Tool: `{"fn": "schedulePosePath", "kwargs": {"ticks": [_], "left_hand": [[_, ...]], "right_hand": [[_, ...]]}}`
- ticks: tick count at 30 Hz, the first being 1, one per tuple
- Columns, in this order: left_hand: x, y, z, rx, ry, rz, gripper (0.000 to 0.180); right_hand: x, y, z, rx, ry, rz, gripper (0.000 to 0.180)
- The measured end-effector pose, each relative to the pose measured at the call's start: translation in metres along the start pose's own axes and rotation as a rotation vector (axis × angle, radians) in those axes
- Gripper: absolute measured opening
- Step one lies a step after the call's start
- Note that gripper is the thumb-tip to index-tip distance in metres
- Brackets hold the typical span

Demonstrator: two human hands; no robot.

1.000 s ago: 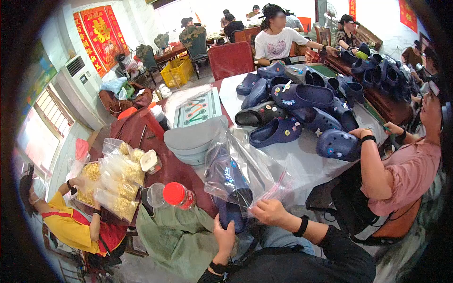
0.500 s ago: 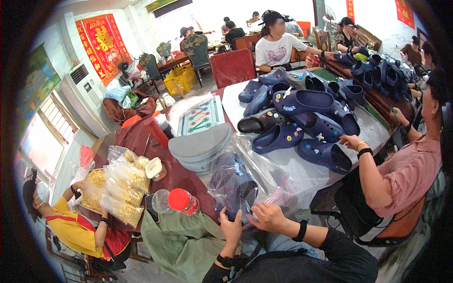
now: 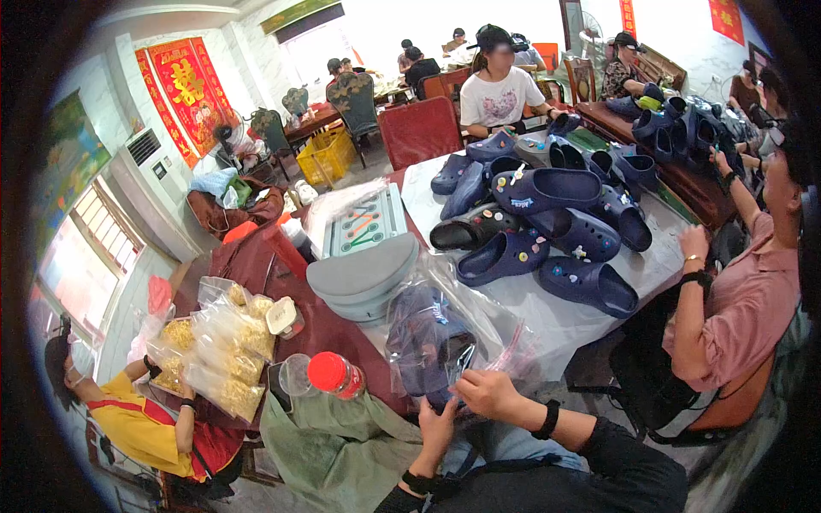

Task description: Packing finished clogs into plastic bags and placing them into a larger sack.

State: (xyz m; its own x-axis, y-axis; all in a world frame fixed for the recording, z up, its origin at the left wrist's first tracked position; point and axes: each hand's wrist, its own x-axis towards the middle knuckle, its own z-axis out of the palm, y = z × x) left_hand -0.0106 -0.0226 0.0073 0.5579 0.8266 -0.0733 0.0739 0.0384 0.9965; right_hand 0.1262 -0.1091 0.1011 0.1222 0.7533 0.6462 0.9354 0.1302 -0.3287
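A clear plastic bag [image 3: 466, 295] with navy clogs [image 3: 425, 329] inside lies at the near edge of the table in front of me. At its near end, my left hand [image 3: 436, 427] grips the bag from below, thumb and fingers closed against it. Just to the right, my right hand [image 3: 487, 395] has its fingers pinched on the bag's edge, where the film is hard to see. A pile of navy clogs [image 3: 552, 190] with small coloured charms stands beyond, with a black clog [image 3: 475, 227] among them.
Left of the bag are a grey rounded case [image 3: 363, 269], a red-lidded jar [image 3: 335, 374] and a clear cup [image 3: 297, 374]. A person in yellow [image 3: 141, 423] handles bags of yellowish small pieces [image 3: 231, 342]. Another in pink [image 3: 727, 316] sits close on my right.
My left hand has shifted slightly right and down, and the bagged clogs have turned a little. My right hand stays near the bag's edge. The person in pink has raised an arm.
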Motion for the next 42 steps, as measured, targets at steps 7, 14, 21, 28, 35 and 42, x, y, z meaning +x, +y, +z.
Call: {"fn": "schedulePosePath", "kwargs": {"ticks": [7,14,21,28,35,42], "left_hand": [[0.001,0.043,0.013,-0.162,0.075,-0.072,0.029],[0.006,0.050,0.021,-0.427,0.062,-0.077,0.037],[0.018,0.035,0.041,-0.270,0.110,-0.008,0.055],[0.030,0.028,0.054,-0.314,0.157,0.005,0.069],[0.033,0.044,0.066,-0.007,0.259,0.005,0.070],[0.058,0.008,0.060,-0.059,0.104,0.009,0.077]], "right_hand": [[-0.011,0.008,-0.001,-0.028,-0.134,-0.149,0.013],[-0.010,0.010,-0.015,0.060,-0.088,-0.019,0.013],[-0.006,0.009,-0.012,0.092,-0.042,-0.044,0.015],[-0.010,0.013,-0.014,0.034,-0.166,-0.116,0.015],[-0.014,0.019,-0.021,0.064,-0.290,-0.069,0.020],[-0.008,0.024,-0.017,-0.006,-0.085,0.086,0.011]]}}
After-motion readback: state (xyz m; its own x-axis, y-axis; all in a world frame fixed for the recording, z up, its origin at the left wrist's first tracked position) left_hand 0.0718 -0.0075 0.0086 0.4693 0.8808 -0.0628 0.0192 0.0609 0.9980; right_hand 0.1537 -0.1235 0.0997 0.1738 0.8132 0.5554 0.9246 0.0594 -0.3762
